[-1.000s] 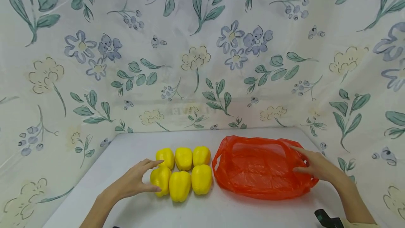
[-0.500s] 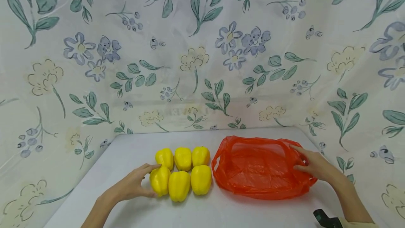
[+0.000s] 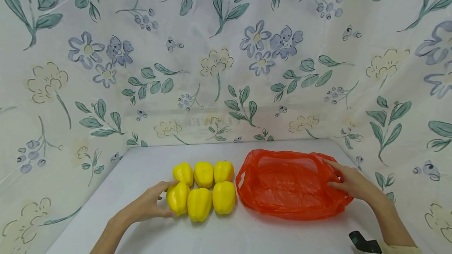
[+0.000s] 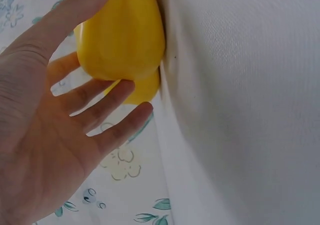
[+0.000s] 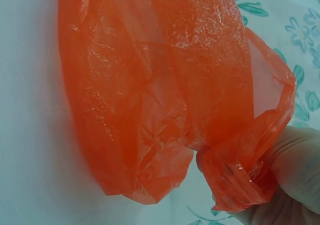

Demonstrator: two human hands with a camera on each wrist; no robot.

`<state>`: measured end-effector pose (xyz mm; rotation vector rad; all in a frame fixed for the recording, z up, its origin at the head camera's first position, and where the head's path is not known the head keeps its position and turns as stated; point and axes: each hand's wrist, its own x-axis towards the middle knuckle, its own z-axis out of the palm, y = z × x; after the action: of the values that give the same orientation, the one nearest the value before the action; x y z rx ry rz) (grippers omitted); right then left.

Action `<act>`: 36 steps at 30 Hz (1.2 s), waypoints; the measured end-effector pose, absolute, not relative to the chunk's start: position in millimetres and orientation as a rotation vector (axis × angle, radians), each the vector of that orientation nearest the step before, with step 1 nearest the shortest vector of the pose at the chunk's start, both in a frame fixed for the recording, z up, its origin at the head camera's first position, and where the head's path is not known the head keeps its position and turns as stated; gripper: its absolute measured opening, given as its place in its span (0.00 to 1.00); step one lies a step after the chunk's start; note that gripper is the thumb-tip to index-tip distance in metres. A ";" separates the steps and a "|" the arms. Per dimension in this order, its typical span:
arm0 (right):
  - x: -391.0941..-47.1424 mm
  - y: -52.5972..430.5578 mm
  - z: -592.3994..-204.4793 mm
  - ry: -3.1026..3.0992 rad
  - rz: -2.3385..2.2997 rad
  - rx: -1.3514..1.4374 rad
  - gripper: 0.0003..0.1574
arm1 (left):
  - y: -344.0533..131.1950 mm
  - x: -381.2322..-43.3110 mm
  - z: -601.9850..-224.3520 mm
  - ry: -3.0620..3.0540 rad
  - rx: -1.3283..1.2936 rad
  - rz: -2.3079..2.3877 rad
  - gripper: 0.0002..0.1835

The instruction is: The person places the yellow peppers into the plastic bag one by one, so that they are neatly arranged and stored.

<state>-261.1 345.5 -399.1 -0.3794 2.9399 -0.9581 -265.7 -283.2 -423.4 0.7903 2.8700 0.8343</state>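
Several yellow bell peppers (image 3: pixel 223 198) stand in two rows on the white table. My left hand (image 3: pixel 143 206) is around the front-left bell pepper (image 3: pixel 177 198), thumb at its near side and fingertips at its far side. The left wrist view shows the thumb across this bell pepper (image 4: pixel 122 40), with the other fingers spread behind and below it. A red plastic bag (image 3: pixel 289 187) lies spread out right of the peppers, its mouth facing up and forward. On its right side my right hand (image 3: pixel 351 183) pinches the bunched handle (image 5: pixel 245 180) between thumb and fingers.
The white table (image 3: pixel 212 238) runs back to a curtain (image 3: pixel 197 101) with a leaf and flower print, which also hangs at both sides. A black device (image 3: pixel 365 243) sits by the right forearm. The bag's left edge lies close to the nearest peppers.
My left hand has come down from above the front-left bell pepper, and its thumb and fingers are now around it. My right hand has stayed on the bag.
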 end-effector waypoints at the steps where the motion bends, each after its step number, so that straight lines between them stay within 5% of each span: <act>1: -261.0 345.4 -399.3 2.943 -0.957 -0.377 0.49 | -283.3 -265.4 -423.5 2.866 0.795 0.837 0.49; 36: -261.7 344.1 -402.7 2.921 -1.012 -0.334 0.52 | -276.3 -265.1 -423.9 2.802 0.739 0.887 0.51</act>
<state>-261.7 344.1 -402.7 -0.3337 2.9213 -1.0116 -265.1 -276.3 -423.9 0.7386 2.8018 0.8873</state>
